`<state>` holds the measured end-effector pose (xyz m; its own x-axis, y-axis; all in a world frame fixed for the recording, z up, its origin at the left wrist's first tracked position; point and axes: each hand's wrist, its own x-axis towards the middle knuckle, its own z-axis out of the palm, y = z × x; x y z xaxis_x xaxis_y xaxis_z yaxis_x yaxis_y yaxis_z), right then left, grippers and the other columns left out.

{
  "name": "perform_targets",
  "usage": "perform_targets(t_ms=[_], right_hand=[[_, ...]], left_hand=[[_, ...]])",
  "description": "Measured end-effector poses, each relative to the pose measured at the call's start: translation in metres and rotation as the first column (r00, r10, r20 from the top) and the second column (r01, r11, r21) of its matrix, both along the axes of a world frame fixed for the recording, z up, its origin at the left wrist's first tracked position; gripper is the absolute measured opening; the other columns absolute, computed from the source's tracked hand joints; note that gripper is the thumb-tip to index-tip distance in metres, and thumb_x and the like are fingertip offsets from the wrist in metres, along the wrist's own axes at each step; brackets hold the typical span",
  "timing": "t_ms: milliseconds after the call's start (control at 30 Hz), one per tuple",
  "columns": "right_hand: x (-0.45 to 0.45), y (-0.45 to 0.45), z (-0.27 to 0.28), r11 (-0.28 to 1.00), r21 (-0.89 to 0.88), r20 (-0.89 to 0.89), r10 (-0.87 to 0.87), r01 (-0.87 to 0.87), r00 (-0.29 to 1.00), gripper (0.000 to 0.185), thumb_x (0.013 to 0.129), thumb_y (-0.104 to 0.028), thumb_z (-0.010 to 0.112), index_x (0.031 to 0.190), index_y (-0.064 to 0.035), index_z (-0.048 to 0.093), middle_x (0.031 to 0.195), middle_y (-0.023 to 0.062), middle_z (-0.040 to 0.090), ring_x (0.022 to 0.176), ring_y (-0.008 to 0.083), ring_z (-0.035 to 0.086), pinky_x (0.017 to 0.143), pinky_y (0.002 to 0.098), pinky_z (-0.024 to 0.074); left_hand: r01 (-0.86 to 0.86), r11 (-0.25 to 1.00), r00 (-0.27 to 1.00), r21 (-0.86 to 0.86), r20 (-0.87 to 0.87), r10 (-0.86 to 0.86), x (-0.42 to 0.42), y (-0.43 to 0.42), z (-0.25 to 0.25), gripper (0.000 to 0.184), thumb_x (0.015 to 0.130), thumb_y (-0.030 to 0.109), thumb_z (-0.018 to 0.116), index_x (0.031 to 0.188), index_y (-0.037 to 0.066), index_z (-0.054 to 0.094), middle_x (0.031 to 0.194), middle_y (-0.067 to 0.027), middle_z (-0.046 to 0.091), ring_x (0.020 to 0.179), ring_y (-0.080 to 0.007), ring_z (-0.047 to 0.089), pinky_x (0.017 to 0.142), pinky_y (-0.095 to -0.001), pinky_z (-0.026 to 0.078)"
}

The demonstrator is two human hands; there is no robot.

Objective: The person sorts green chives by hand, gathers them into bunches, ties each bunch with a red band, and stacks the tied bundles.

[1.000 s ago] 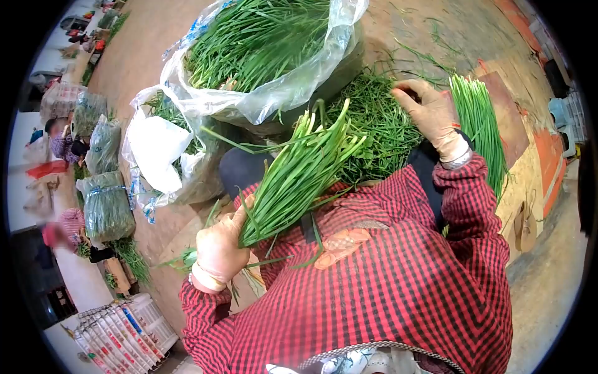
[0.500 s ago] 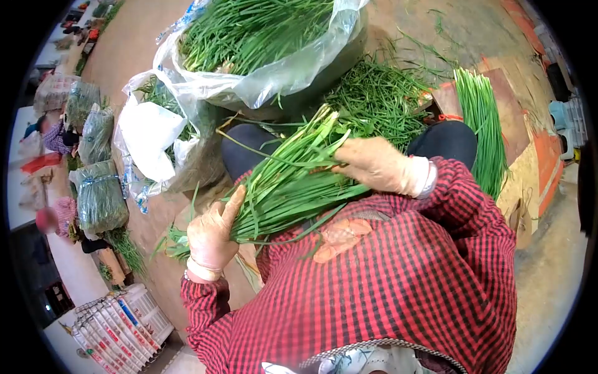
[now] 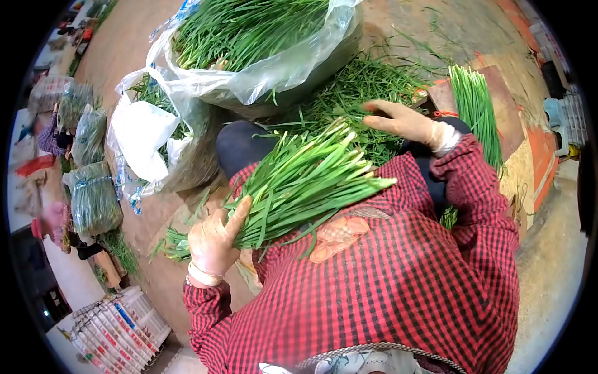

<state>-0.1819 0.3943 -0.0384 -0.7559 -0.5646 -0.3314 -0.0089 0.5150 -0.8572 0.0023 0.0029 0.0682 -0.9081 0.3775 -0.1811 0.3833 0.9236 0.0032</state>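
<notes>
A loose bunch of garlic chives (image 3: 311, 177) lies across my lap, its pale stem ends toward the upper right. My left hand (image 3: 215, 243), in a thin pale glove, is closed around the leafy end, thumb on top. Apart from the bunch, my right hand (image 3: 402, 121), gloved too, hovers over a heap of loose green trimmings (image 3: 367, 87) with its fingers stretched out and nothing in them. Blur softens its fingertips slightly. To the right, a neat bundle of chives (image 3: 476, 118) rests on a board, with a red tie near it.
A big clear plastic bag (image 3: 268, 84) full of chives stands ahead, beside a smaller bag with white plastic (image 3: 140, 134). At left are wrapped bundles (image 3: 96, 199), stacked white crates (image 3: 121, 327) and other people (image 3: 53, 137). Cardboard (image 3: 523, 181) lies at right.
My right hand has come off the chives and moved up and right, its fingers extending. The bunch's stem ends now show uncovered. My left hand keeps its hold.
</notes>
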Motion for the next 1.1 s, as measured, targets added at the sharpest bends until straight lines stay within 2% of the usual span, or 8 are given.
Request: perform_targets(t_ms=[100, 167, 267, 400, 633, 800, 900, 1100], right_hand=[[0.003, -0.04, 0.029, 0.96, -0.28, 0.128, 0.022, 0.015, 0.992, 0.063, 0.089, -0.044, 0.065, 0.131, 0.0017, 0.052, 0.119, 0.0169, 0.062, 0.108, 0.0226, 0.058, 0.092, 0.0334, 0.046], [0.003, -0.054, 0.022, 0.95, -0.215, -0.065, 0.216, -0.225, 0.974, 0.037, 0.09, -0.034, 0.064, 0.114, -0.0069, 0.066, 0.096, 0.0103, 0.069, 0.09, 0.0213, 0.065, 0.082, 0.0325, 0.0499], [0.016, -0.054, 0.03, 0.96, 0.001, -0.344, 0.263, -0.28, 0.901, 0.026, 0.093, -0.035, 0.056, 0.099, -0.0122, 0.068, 0.079, 0.0136, 0.066, 0.075, 0.0332, 0.064, 0.069, 0.0397, 0.0504], [0.029, -0.042, 0.036, 0.931, 0.249, -0.497, 0.358, -0.265, 0.79, 0.025, 0.094, -0.035, 0.055, 0.084, -0.0129, 0.059, 0.068, 0.0108, 0.06, 0.066, 0.0336, 0.061, 0.06, 0.0459, 0.0465], [0.029, -0.028, 0.046, 0.88, 0.439, -0.697, 0.461, -0.182, 0.548, 0.02, 0.089, -0.029, 0.062, 0.078, -0.0118, 0.059, 0.066, 0.0067, 0.058, 0.063, 0.0288, 0.06, 0.056, 0.0413, 0.0464], [-0.001, -0.038, 0.055, 0.961, 0.26, -0.845, 0.276, -0.1, 0.457, 0.024, 0.092, -0.034, 0.057, 0.078, -0.0141, 0.06, 0.066, 0.0075, 0.06, 0.066, 0.0301, 0.062, 0.059, 0.0431, 0.0491], [0.001, -0.031, 0.053, 0.872, 0.48, -0.681, 0.44, -0.096, 0.586, 0.022, 0.089, -0.031, 0.062, 0.079, -0.0115, 0.06, 0.067, 0.0081, 0.058, 0.068, 0.0285, 0.06, 0.058, 0.0413, 0.0467], [-0.004, -0.03, 0.045, 0.911, 0.37, -0.601, 0.384, -0.182, 0.701, 0.014, 0.089, -0.023, 0.063, 0.095, -0.0109, 0.062, 0.076, 0.0093, 0.061, 0.075, 0.0292, 0.062, 0.066, 0.0405, 0.0496]], left_hand=[[0.047, 0.999, 0.998, -0.026, -0.029, -0.048, -0.004, 0.005, 0.002, 0.09, 0.061, 0.004, 0.069, 0.143, 0.032, 0.044, 0.078, -0.0062, 0.05, 0.064, -0.0258, 0.057, 0.052, -0.0393, 0.044], [0.078, 0.996, 0.996, -0.038, -0.045, -0.079, -0.006, 0.006, 0.008, 0.089, 0.061, 0.004, 0.069, 0.142, 0.032, 0.044, 0.077, -0.0059, 0.05, 0.064, -0.0249, 0.057, 0.051, -0.0388, 0.044], [0.08, 0.997, 0.996, -0.011, -0.033, -0.08, -0.006, 0.006, 0.011, 0.087, 0.062, 0.004, 0.069, 0.142, 0.033, 0.046, 0.076, -0.0052, 0.049, 0.062, -0.0233, 0.057, 0.05, -0.0372, 0.044], [0.124, 0.992, 0.991, -0.01, -0.052, -0.124, -0.007, 0.008, 0.007, 0.087, 0.062, 0.005, 0.069, 0.142, 0.032, 0.046, 0.075, -0.0047, 0.049, 0.06, -0.0226, 0.056, 0.049, -0.036, 0.044], [0.183, 0.983, 0.982, 0.016, 0.037, -0.183, -0.022, 0.021, 0.007, 0.083, 0.065, 0.008, 0.07, 0.142, 0.029, 0.046, 0.078, -0.0071, 0.049, 0.062, -0.0257, 0.057, 0.052, -0.0388, 0.044], [0.258, 0.966, 0.966, -0.032, -0.015, -0.259, -0.032, 0.023, 0.017, 0.08, 0.069, 0.011, 0.069, 0.143, 0.029, 0.044, 0.077, -0.0066, 0.049, 0.061, -0.0242, 0.056, 0.052, -0.0382, 0.045], [0.248, 0.969, 0.968, -0.026, -0.04, -0.248, -0.032, 0.029, 0.022, 0.079, 0.07, 0.012, 0.069, 0.143, 0.029, 0.044, 0.076, -0.0065, 0.048, 0.06, -0.0237, 0.055, 0.052, -0.0378, 0.045], [0.242, 0.97, 0.97, -0.002, -0.02, -0.242, -0.032, 0.03, 0.011, 0.077, 0.071, 0.011, 0.068, 0.142, 0.03, 0.045, 0.074, -0.0061, 0.047, 0.059, -0.0235, 0.055, 0.05, -0.0369, 0.045]])
